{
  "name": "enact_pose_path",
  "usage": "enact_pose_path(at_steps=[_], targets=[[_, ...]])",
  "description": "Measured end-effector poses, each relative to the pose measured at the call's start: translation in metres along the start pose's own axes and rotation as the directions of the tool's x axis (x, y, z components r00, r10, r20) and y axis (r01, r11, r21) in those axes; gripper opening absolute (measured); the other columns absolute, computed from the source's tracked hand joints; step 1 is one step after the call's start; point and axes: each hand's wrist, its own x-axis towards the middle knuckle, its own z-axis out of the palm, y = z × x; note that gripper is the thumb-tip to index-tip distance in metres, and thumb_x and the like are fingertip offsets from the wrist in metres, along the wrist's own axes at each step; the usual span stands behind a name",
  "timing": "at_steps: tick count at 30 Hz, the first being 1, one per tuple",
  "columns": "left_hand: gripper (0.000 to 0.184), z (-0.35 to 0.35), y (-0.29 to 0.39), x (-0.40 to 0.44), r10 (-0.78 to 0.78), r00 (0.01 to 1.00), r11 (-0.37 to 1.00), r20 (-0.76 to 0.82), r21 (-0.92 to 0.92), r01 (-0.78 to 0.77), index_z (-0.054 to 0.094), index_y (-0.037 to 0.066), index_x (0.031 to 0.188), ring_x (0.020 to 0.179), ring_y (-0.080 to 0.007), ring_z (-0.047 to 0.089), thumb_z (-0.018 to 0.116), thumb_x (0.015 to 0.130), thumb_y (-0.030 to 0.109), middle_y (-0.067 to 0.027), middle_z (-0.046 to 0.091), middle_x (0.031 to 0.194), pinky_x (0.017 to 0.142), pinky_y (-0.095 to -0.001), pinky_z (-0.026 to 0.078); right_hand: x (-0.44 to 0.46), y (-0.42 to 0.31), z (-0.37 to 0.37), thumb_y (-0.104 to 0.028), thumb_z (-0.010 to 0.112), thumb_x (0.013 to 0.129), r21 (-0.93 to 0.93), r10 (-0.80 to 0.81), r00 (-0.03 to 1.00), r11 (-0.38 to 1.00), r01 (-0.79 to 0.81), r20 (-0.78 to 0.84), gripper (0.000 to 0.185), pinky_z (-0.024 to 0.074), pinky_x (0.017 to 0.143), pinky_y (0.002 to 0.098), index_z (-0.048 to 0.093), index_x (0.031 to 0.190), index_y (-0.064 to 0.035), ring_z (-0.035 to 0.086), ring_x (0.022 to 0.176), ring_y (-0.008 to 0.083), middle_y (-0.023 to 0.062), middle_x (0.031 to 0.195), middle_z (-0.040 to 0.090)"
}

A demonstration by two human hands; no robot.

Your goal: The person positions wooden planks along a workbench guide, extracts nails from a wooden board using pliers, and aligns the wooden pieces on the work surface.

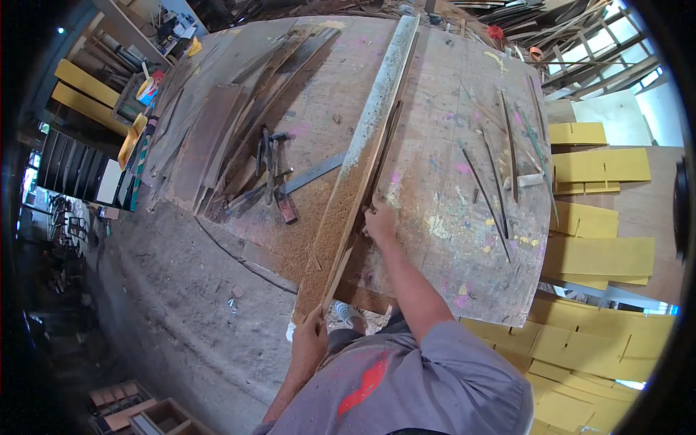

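Note:
A long wooden board (346,174), pale at its far end and covered in sawdust nearer me, runs across the worktable (435,167) and past its near edge. My left hand (310,337) is closed round the board's near end. Along the board's right edge lies a thin dark wood strip (386,148). My right hand (379,221) pinches at this strip, about midway along. Left of the board are a hammer (270,163), a metal square's blade (313,172) and a red-ended tool (287,210).
Wood offcuts (217,138) lie on the table's left side, thin dark strips (489,188) on its right. Yellow panels (598,257) are stacked to the right. A bucket (151,88) stands at the back left. Far back right, a person in an orange cap (536,52) shows.

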Motion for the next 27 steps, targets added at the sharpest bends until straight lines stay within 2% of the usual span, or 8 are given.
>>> enact_pose_path(at_steps=[8,10,13,16,18,20,23,27], targets=[[0.039,0.031,0.011,0.041,0.124,0.983,0.99,-0.135,0.082,-0.114,0.07,0.005,0.133,0.087,-0.0372,0.075,0.072,0.094,0.009,-0.0244,0.075,0.097,0.079,-0.0464,0.057,0.045,-0.013,-0.025,-0.012,0.068,0.101,0.039,-0.018,0.999,0.999,0.016,0.035,0.061,0.0566,0.045,0.0351,0.05,0.16,-0.0143,0.069,0.05,0.0181,0.0106,0.075,0.071],[0.039,0.033,0.025,0.046,0.095,0.986,0.988,-0.134,0.134,-0.077,0.071,0.006,0.133,0.087,-0.0375,0.075,0.072,0.094,0.01,-0.0237,0.075,0.096,0.079,-0.047,0.057,0.048,-0.014,-0.039,-0.015,0.07,0.099,-0.012,-0.126,0.992,0.992,0.126,0.014,0.058,0.0573,0.048,0.0359,0.055,0.155,-0.0122,0.07,0.052,0.0182,0.0101,0.077,0.073],[0.04,0.033,0.045,0.051,0.063,0.99,0.985,-0.127,0.17,-0.041,0.07,0.007,0.134,0.091,-0.0396,0.074,0.071,0.094,0.011,-0.0229,0.075,0.103,0.083,-0.049,0.057,0.043,0.0,-0.086,-0.022,0.074,0.097,-0.096,-0.305,0.952,0.949,0.301,-0.029,0.044,0.0591,0.06,0.0392,0.068,0.138,-0.0066,0.072,0.06,0.022,0.0111,0.089,0.078],[0.041,0.03,0.073,0.054,0.016,0.993,0.985,-0.114,0.173,0.004,0.07,0.007,0.135,0.095,-0.0417,0.073,0.07,0.094,0.011,-0.024,0.074,0.108,0.085,-0.0504,0.057,0.051,0.011,-0.179,-0.026,0.075,0.095,-0.279,-0.222,0.961,0.945,0.171,-0.163,0.028,0.0589,0.075,0.0441,0.076,0.111,-0.0035,0.074,0.08,0.0297,0.0148,0.099,0.079],[0.041,0.035,0.085,0.058,-0.012,0.994,0.987,-0.106,0.159,0.029,0.069,0.006,0.135,0.097,-0.0429,0.073,0.07,0.095,0.01,-0.0255,0.074,0.108,0.086,-0.0507,0.057,0.073,0.027,-0.237,-0.022,0.076,0.091,-0.448,-0.318,0.867,0.885,0.126,-0.383,0.029,0.0564,0.084,0.0474,0.076,0.115,-0.0055,0.072,0.099,0.0342,0.0173,0.103,0.075],[0.041,0.038,0.09,0.06,-0.032,0.992,0.99,-0.12,0.136,0.049,0.069,0.004,0.135,0.098,-0.0441,0.072,0.07,0.095,0.009,-0.0272,0.073,0.109,0.087,-0.0508,0.057,0.078,0.002,-0.284,-0.021,0.077,0.09,-0.77,-0.523,0.758,0.637,0.043,-0.39,0.034,0.0537,0.091,0.0498,0.074,0.121,-0.0085,0.067,0.109,0.04,0.02,0.108,0.071],[0.04,0.039,0.11,0.063,-0.001,0.99,0.99,-0.141,0.138,0.021,0.069,0.002,0.135,0.101,-0.0452,0.071,0.069,0.095,0.008,-0.029,0.072,0.11,0.089,-0.0509,0.057,0.098,0.026,-0.322,-0.023,0.077,0.09,-0.908,-0.562,0.775,0.417,-0.037,-0.29,0.038,0.0497,0.098,0.0529,0.072,0.126,-0.0106,0.06,0.121,0.0451,0.0223,0.117,0.067],[0.04,0.056,0.097,0.069,0.019,0.978,0.979,-0.208,0.201,0.024,0.073,0.008,0.132,0.081,-0.0344,0.075,0.076,0.092,0.013,-0.0192,0.076,0.091,0.077,-0.0457,0.059,0.145,0.021,-0.323,-0.033,0.071,0.096,-0.704,-0.292,0.925,0.709,0.04,-0.242,0.04,0.0517,0.095,0.0562,0.069,0.128,-0.0085,0.066,0.113,0.0468,0.0242,0.116,0.071]])
